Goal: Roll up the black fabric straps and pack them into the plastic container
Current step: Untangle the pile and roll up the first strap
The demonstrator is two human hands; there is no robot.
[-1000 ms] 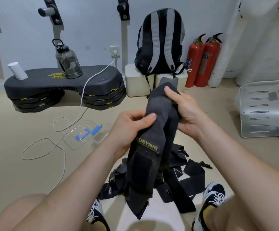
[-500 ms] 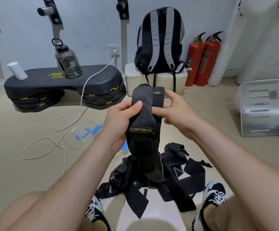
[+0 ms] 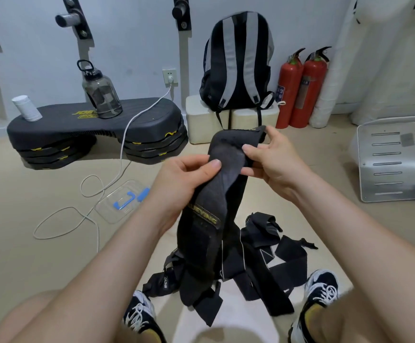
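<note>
I hold a wide black fabric strap (image 3: 201, 233) with a yellow logo up in front of me. My left hand (image 3: 186, 179) pinches its left edge near the top, thumb on the fabric. My right hand (image 3: 273, 159) grips the folded top end from the right. The strap's lower end hangs down to a heap of several more black straps (image 3: 270, 258) on the floor between my shoes. A clear plastic container (image 3: 121, 203) with blue clips lies on the floor to the left, partly hidden by my left forearm.
A white cable (image 3: 121, 154) loops across the floor beside the container. A black step platform (image 3: 60, 125) carries a water jug (image 3: 101, 92) and a white bottle (image 3: 27, 107). A backpack (image 3: 237, 63), two fire extinguishers (image 3: 301, 87) and a metal panel (image 3: 394, 159) stand beyond.
The strap's top end has been folded over and turned sideways. My right hand has moved from the strap's edge to its folded top, and both hands sit slightly lower.
</note>
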